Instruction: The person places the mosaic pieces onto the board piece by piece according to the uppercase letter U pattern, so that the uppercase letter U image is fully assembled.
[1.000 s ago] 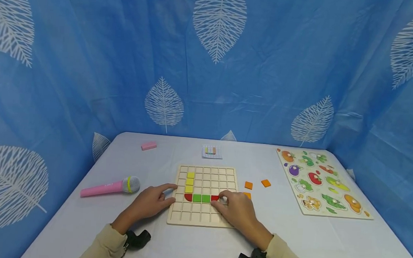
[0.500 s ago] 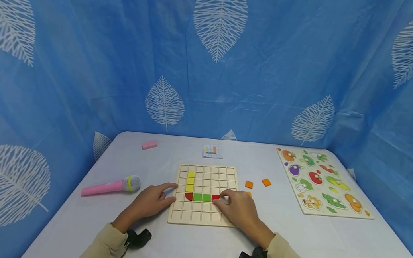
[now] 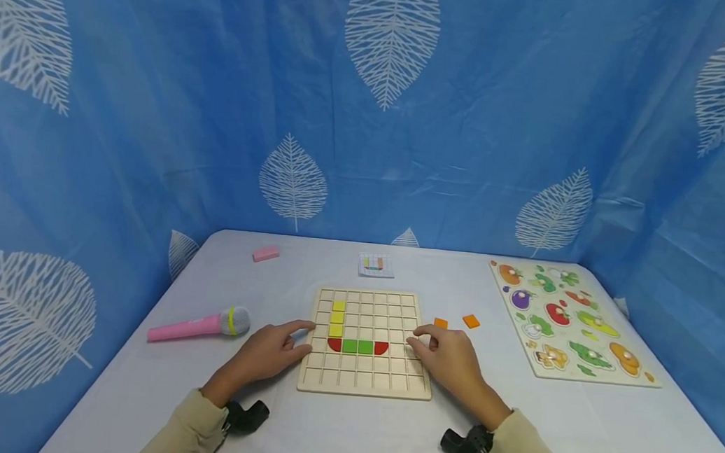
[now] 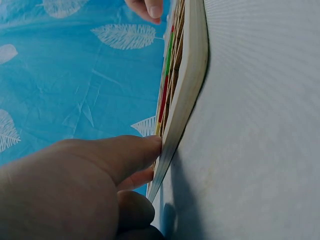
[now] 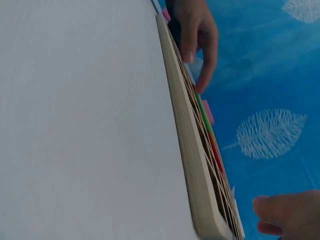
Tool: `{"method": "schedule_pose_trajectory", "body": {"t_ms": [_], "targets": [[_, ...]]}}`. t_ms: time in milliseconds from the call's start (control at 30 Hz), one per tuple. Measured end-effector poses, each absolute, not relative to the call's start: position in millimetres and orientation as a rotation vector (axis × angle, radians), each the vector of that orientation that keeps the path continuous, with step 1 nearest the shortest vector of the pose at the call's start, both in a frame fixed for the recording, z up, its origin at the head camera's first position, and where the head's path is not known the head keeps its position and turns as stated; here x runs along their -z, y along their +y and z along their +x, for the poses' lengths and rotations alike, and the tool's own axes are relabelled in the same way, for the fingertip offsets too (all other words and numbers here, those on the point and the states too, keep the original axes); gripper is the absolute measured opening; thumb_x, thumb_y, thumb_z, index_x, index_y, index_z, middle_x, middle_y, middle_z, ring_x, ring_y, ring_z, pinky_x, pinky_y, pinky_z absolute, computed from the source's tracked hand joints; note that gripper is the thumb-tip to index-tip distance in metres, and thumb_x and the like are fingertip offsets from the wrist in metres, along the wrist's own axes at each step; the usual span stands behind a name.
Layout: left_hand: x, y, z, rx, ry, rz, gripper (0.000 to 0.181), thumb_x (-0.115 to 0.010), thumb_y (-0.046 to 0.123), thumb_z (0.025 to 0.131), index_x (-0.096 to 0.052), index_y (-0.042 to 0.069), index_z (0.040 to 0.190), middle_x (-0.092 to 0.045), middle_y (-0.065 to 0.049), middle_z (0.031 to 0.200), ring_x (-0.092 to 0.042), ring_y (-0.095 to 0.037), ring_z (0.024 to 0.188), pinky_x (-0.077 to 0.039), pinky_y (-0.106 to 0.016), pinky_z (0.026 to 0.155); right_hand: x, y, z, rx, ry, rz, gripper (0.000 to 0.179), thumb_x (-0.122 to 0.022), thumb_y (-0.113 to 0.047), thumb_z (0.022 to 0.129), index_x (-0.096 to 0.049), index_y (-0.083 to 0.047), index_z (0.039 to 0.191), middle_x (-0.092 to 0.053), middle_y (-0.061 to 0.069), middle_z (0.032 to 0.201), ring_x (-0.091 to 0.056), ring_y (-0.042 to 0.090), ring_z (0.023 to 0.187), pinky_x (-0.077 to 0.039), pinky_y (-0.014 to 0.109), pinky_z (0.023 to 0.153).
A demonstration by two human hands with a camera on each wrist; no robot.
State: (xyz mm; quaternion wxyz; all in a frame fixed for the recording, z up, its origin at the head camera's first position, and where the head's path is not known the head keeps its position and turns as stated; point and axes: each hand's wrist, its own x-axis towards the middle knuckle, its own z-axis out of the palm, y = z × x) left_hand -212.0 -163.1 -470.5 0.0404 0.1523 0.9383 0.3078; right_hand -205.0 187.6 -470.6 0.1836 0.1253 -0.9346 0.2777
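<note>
A wooden grid board (image 3: 364,384) lies flat on the table. Yellow square tiles (image 3: 337,318) form a column in it. Below that column runs a row with a curved red tile (image 3: 334,344) at the left, two green tiles (image 3: 357,347) and another curved red tile (image 3: 381,348) at the right. My left hand (image 3: 265,354) rests its thumb and fingertips against the board's left edge. Over the right edge is my right hand (image 3: 450,362), thumb and index finger apart, nothing visible between them. Near its fingers lie two orange tiles (image 3: 471,321), one partly covered by the hand.
A picture card (image 3: 376,265) lies behind the board. To the left are a pink toy microphone (image 3: 198,326) and a pink block (image 3: 266,253). A vegetable puzzle board (image 3: 573,322) lies at the right. Blue leaf-print cloth (image 3: 471,122) encloses the table's back and sides.
My right hand has let go of the right-hand red tile and moved right to the board's edge. The tile stays in the row. My left hand keeps its place at the left edge.
</note>
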Motion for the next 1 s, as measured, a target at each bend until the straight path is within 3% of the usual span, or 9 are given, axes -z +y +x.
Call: {"method": "schedule_pose_trajectory", "body": {"t_ms": [433, 1000], "targets": [[468, -161, -209, -0.949, 2.876, 0.450, 0.042, -0.070, 0.034, 0.097, -0.064, 0.022, 0.137, -0.043, 0.007, 0.057, -0.037, -0.008, 0.050, -0.028, -0.025, 0.051, 473, 234, -201, -0.795, -2.696, 0.314, 0.030, -0.086, -0.032, 0.084, -0.080, -0.013, 0.107, -0.040, -0.010, 0.054, -0.031, 0.007, 0.049, -0.025, 0.026, 0.050], [467, -162, -209, -0.952, 2.862, 0.452, 0.043, -0.070, 0.034, 0.097, -0.064, 0.022, 0.138, -0.043, 0.007, 0.059, -0.038, -0.008, 0.052, -0.029, -0.025, 0.052, 479, 240, -205, -0.824, -2.776, 0.279, 0.032, -0.084, -0.028, 0.086, -0.079, -0.009, 0.111, -0.041, -0.008, 0.056, -0.035, 0.009, 0.050, -0.026, 0.026, 0.050]]}}
